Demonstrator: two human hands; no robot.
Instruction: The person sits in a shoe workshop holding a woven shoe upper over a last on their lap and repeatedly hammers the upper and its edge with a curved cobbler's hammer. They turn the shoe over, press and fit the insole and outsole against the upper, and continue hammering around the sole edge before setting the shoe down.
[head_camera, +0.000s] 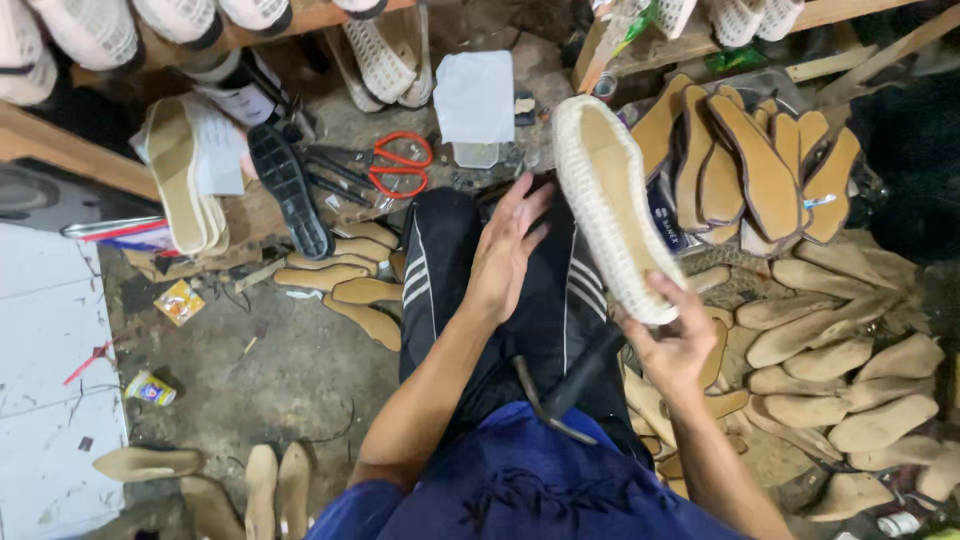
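Right hand: your right hand (672, 345) gripped the heel end of a white woven shoe (612, 205), fingers (690, 300) wrapped over its edge and thumb beneath, so the hand was clamped on it.
Shoe: it was held up above your right knee, toe pointing away from you, its tan insole facing up and to the left.
Left hand: your left hand (505, 250) lay flat on your lap, fingers (530, 205) straight and slightly spread, holding nothing, just left of the shoe and apart from it.
Lap: you wore black trousers with white stripes (430, 270); a dark-handled hammer (565, 390) rested across your thighs near your blue shirt.
Floor, right: a heap of loose tan insoles (850, 370) lay beside your right leg, and brown-edged soles (750, 160) stood stacked farther off.
Floor, left: more tan insoles (350, 280) lay scattered, next to a black rubber sole (290, 190).
Ahead: orange-handled scissors (400, 165) lay beyond your knees, close to a clear plastic cup (477, 153); I could not tell what it held.
Shelf: white woven shoes (90, 30) sat in a row along a wooden shelf (300, 20) at the top left.
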